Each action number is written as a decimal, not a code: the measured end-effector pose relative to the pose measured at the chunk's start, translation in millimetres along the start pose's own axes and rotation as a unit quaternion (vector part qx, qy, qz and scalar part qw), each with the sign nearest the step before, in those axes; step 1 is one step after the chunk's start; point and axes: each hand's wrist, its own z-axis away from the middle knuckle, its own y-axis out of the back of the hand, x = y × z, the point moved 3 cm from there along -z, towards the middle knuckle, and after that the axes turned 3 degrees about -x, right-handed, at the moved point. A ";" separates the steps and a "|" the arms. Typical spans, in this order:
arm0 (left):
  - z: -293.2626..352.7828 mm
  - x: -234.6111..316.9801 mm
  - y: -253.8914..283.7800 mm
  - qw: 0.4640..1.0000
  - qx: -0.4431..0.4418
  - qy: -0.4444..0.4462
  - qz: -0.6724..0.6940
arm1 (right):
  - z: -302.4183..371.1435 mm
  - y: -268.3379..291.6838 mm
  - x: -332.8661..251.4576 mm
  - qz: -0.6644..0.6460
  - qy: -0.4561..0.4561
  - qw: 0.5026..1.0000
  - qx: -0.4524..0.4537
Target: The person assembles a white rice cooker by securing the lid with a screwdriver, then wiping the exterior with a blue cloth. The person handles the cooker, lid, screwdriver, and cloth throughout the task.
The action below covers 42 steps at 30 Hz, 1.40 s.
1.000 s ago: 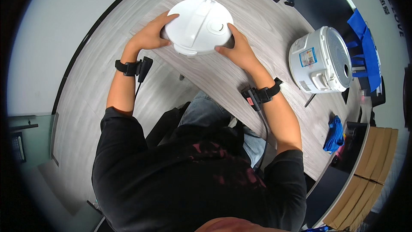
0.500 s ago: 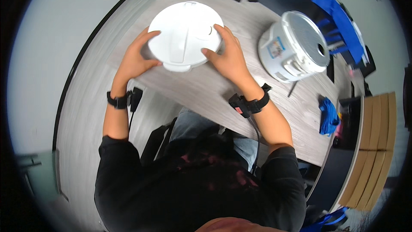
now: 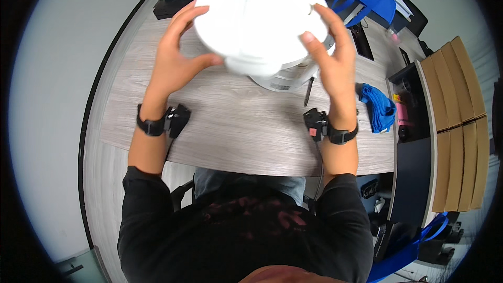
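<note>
Bright, even indoor light; sharp centre, fisheye bending and dark rim.

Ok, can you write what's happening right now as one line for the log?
left hand: grips white round lid | right hand: grips lid's other side | lid: held up over white cooker | blue cloth: on wooden table

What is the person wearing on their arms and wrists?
Black sleeves pushed up above the elbows leave the forearms bare. Each wrist has a black strap like a watchband carrying a small black box. The box by the right hand has a red spot; the one by the left hand is plain black. No gloves.
</note>
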 end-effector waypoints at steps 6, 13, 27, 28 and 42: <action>-43.2 -8.9 -65.3 0.998 0.000 -0.019 0.066 | -8.1 34.5 45.9 -0.055 -0.056 0.996 0.048; -44.4 -29.0 -90.5 0.998 -0.011 -0.003 0.059 | -6.9 32.6 69.6 -0.038 -0.092 0.993 0.061; -40.3 -42.1 -95.6 0.998 -0.033 0.000 0.062 | -9.1 34.4 83.7 0.013 -0.129 0.992 -0.007; -40.6 -41.5 -96.5 0.997 -0.034 0.005 0.068 | -9.1 35.2 85.0 0.018 -0.124 0.992 -0.005; -39.5 -40.4 -96.1 0.997 -0.054 0.010 0.058 | -8.6 36.3 81.6 0.056 -0.136 0.989 -0.022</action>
